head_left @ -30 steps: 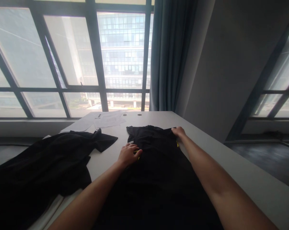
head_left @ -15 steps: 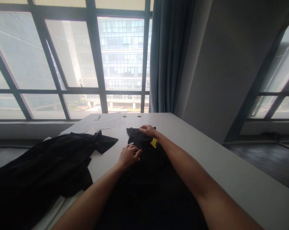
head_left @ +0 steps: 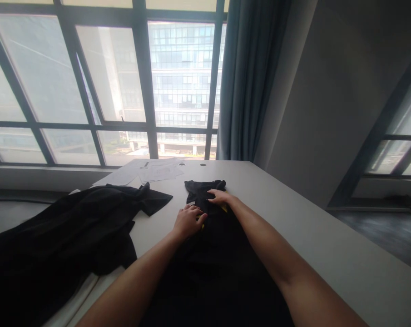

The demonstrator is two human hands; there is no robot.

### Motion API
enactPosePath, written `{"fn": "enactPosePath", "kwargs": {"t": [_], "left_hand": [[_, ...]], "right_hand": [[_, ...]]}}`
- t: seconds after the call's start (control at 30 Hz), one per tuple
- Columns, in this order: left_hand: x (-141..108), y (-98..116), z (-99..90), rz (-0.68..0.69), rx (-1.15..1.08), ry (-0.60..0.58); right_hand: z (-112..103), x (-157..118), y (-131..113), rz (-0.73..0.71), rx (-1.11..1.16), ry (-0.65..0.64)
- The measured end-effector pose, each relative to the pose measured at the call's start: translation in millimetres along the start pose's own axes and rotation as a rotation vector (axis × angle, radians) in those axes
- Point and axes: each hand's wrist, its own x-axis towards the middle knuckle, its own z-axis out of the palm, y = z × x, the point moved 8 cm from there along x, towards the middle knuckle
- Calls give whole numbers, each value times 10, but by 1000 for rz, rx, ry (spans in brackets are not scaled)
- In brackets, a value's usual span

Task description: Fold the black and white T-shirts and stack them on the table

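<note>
Right-side cloth has moved inward, narrowing the black fabric garment [head_left: 214, 225]; its length looks unfolded, short of the white worktop [head_left: 294, 218]'s far edge. Left hand [head_left: 188, 221] and right hand [head_left: 220, 197] touch it, fingers apart.

Black cloth [head_left: 222, 254] — near end seemingly cut off.

Straight beyond the fingers [head_left: 213, 192], a broad dark-framed window [head_left: 152, 91] with one pane [head_left: 111, 75] tilted ajar, and past the glass a pale multi-storey building [head_left: 183, 77]. Far ahead and right of them, a blue-grey curtain [head_left: 248, 81] hanging in folds beside a shadowed grey wall [head_left: 321, 91]. Farther right, another window [head_left: 392, 156] above dark floor [head_left: 378, 236]. Beneath them, a white bench [head_left: 294, 222], with two round openings [head_left: 203, 165] near its far edge. Bright daylight from ahead.
</note>
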Motion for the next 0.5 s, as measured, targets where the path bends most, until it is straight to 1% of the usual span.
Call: {"fn": "enactPosePath", "kwargs": {"t": [0.07,0.1,0.17,0.23,0.27,0.3,0.37,0.43,0.5], "left_hand": [[0,4,-1,-1,0,1],[0,5,-2,-1,-1,2],[1,4,0,-2,-2,1],[2,2,4,-2,-3,-4],[3,0,5,-2,-2,-6],[3,-1,5,-3,-2,-7],[3,-1,3,-3,-2,-5],[2,0,0,-6,0,-6],[0,5,-3,-9,3,-9]], "right_hand": [[-8,37,-29,-53,20,14],[-44,51,-45,-81,27,42],[-186,67,-55,-89,14,168],[-339,64,-36,-13,-33,305],[-390,58,-34,35,-62,347],[-415,53,-46,77,-91,365],[-380,55,-131,103,-131,324],[-278,64,-258,81,-154,239],[-170,75,-342,93,-164,160]]}}
